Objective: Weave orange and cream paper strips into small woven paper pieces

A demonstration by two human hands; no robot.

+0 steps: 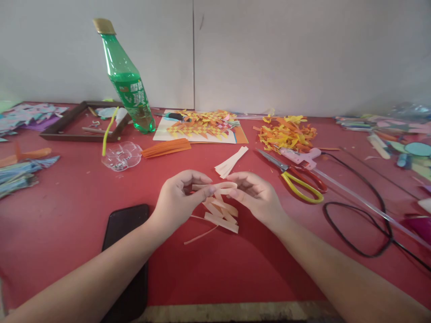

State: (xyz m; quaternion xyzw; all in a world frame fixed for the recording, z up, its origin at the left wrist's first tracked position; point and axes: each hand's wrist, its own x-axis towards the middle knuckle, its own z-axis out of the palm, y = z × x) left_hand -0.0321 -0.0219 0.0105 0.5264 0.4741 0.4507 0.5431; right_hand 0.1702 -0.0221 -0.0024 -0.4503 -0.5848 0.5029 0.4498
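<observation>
Between my two hands a cream paper strip (226, 185) is bent over into a loop. My left hand (182, 195) is closed, pinching the strip's left part between thumb and fingertips. On the loop's right end, my right hand (257, 195) is closed with thumb and index finger on the fold. Under them lie several folded cream paper pieces (222, 222), partly hidden by the fingers. Just beyond the hands a small fan of flat cream strips (231, 161) rests on the red table (215, 269).
A black phone (126, 229) lies under my left forearm. Scissors (292, 175) and a pink glue gun (303, 157) with a looping cord are on the right. Farther back stand a green bottle (129, 85), a dark frame (63, 121), orange strips (166, 147) and a yellow-orange paper pile (286, 133).
</observation>
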